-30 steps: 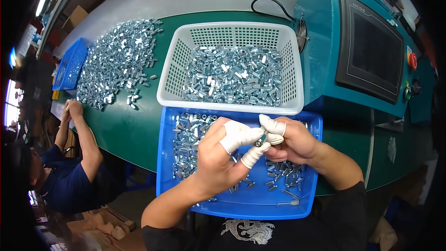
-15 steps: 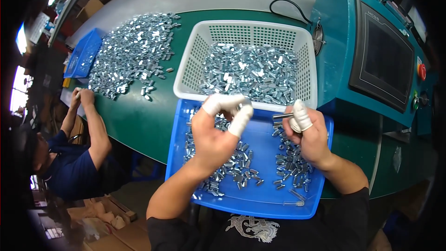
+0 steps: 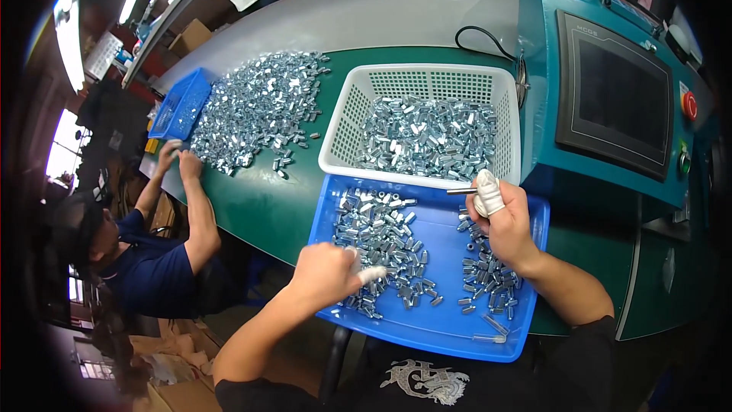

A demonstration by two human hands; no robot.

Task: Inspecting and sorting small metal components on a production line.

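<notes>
My left hand, white covers on thumb and index finger, reaches down over a pile of small silver hex-shaped metal pieces in the left part of a blue tray. Its thumb stretches away from the index finger; the other fingers are mostly hidden, and nothing shows in its grasp. Above the tray's far right side, my right hand is closed around a thin metal rod, which points left. Its thumb and finger wear white covers too. Below that hand lies a second, smaller pile of silver pieces.
Behind the tray stands a white perforated basket of similar pieces. A large heap spreads over the green table mat, beside a small blue bin. A teal machine with a screen stands right. A co-worker sits left.
My left hand has come down and toward me, from in front of the basket to the left pile, its thumb and finger parting. My right hand keeps the rod. The view has shifted.
</notes>
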